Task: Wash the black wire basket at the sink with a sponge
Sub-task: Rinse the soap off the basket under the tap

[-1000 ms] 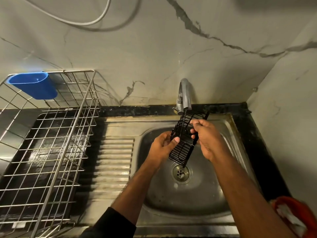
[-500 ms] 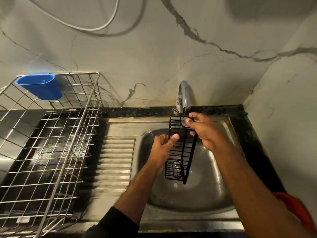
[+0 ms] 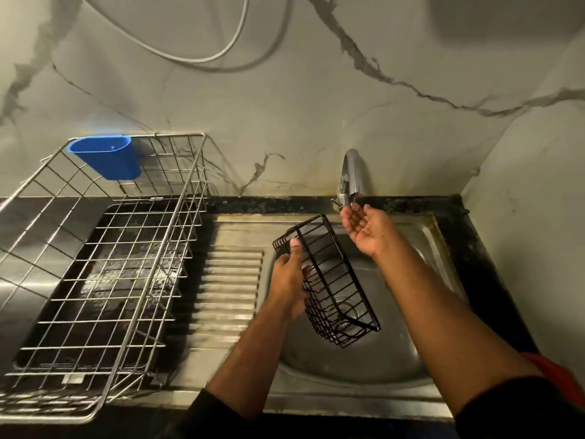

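1. Our left hand [image 3: 289,280] gripped the black rectangular wire basket [image 3: 329,280] along its long left side, thumb hooked over the rim.
2. The basket hung tilted above the round steel sink bowl [image 3: 364,359], its open side turned toward us.
3. Our right hand [image 3: 364,231] held nothing, palm up and fingers loosely spread, fingertips just under the curved chrome tap [image 3: 351,175].
4. Left of the ribbed draining board [image 3: 228,296] stood a silver wire dish rack [image 3: 104,264] with a blue plastic cup [image 3: 106,158] hooked on its back edge.
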{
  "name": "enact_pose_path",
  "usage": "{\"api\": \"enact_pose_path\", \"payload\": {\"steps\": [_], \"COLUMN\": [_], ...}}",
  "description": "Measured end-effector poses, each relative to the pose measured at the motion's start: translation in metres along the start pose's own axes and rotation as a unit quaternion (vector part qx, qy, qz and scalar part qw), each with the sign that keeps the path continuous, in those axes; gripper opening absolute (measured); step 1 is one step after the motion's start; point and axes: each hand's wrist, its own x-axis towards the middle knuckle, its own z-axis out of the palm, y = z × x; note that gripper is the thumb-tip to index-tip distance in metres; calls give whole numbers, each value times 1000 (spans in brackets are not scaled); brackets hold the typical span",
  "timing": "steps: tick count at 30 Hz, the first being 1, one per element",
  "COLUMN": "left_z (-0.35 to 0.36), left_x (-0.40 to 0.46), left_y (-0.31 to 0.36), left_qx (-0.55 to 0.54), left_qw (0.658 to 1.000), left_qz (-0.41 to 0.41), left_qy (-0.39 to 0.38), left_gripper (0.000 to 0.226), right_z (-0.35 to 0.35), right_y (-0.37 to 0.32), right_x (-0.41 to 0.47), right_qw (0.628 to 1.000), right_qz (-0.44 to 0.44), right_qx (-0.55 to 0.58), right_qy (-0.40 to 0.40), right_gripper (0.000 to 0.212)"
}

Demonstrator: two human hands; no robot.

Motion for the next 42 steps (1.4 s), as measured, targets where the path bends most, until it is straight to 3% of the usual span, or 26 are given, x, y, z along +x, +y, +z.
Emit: {"api": "enact_pose_path", "payload": {"steps": [4, 6, 8, 9, 12, 16, 19, 22, 26, 29, 32, 35, 40, 42], "left_z": [-16, -21, -21, -21, -15, -3, 7, 13, 8, 7, 1, -1, 0, 1], "left_x": [1, -1, -1, 0, 2, 6, 10, 12, 16, 17, 18, 20, 18, 16], "left_y": [0, 1, 2, 2, 5, 8, 10, 7, -3, -7, -6, -2, -8, -12], "left_qx": [-26, -22, -17, -12, -6, -16, -29, -43, -22, 11, 3, 28, 171, 165], "left_qw": [1000, 1000, 1000, 1000, 1000, 999, 998, 997, 997, 995, 992, 993, 976, 977], "left_qz": [0, 1, 9, 12, 23, 21, 11, -26, -53, -95, -124, -111, -135, -137], "left_qy": [-2, -12, -19, -23, -19, -23, -48, -57, -51, -29, 36, 21, -18, -11], "left_gripper": [89, 78, 61, 59, 66, 65, 55, 60, 67, 61, 70, 78, 92, 60], "right_z": [13, 18, 16, 13, -5, -26, -35, -40, -37, -44, -56, -70, -88, -93], "right_y": [-6, -5, -2, 1, 8, 10, 12, 13, 17, 23, 28, 25, 25, 25], "right_x": [13, 15, 9, 3, -15, -23, -35, -47, -56, -60, -66, -69, -74, -75], "right_qw": [1000, 999, 992, 976, 867, 861, 839, 803, 775, 695, 568, 457, 368, 338], "right_qz": [11, 23, 26, 23, 11, -67, -35, -63, -121, -173, -231, -268, -279, -287], "right_qx": [-2, -27, -123, -211, -459, -496, -510, -544, -586, -681, -782, -842, -879, -888], "right_qy": [5, 12, -12, -53, -195, -93, -185, -235, -203, -154, -111, -104, -118, -125], "right_gripper": [32, 29, 26, 23, 22, 40, 54, 28, 20, 31, 41, 34, 37, 36]}}
